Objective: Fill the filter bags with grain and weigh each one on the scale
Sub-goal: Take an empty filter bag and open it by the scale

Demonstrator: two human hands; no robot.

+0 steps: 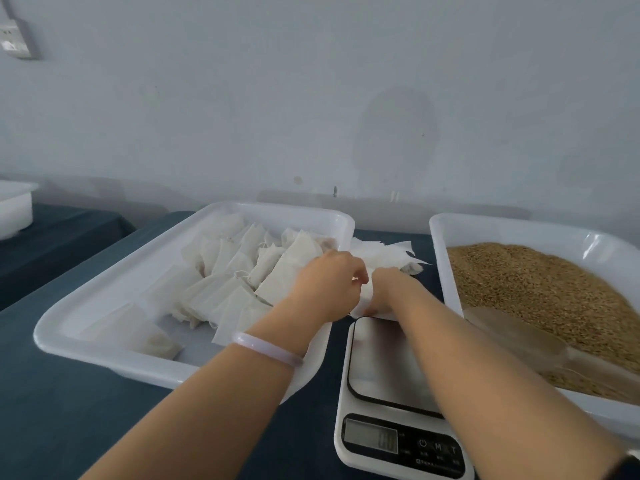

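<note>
At the far left a white tub (14,206) sits on a neighbouring table, with a wall socket (15,39) above it. On the dark blue tablecloth (69,427) stands a white tray (104,341) holding a heap of filled bags (235,271), most lying flat and overlapping. The left hand (325,282), with a pale bracelet (266,348) on its wrist, reaches over the near right corner of this tray. Its fingers are curled and pinch an empty bag (363,301). The right hand (388,289) meets it there, almost touching it, and its fingers are curled down onto the same bag. That bag is at the near edge of a loose pile of empty bags (381,252) lying between the two trays, just behind the scale (391,368). The scale's plate is bare and its display (372,439) is lit. To the right, a second tray (446,233) holds the grain (519,282), with a clear scoop (519,337) lying in it.
</note>
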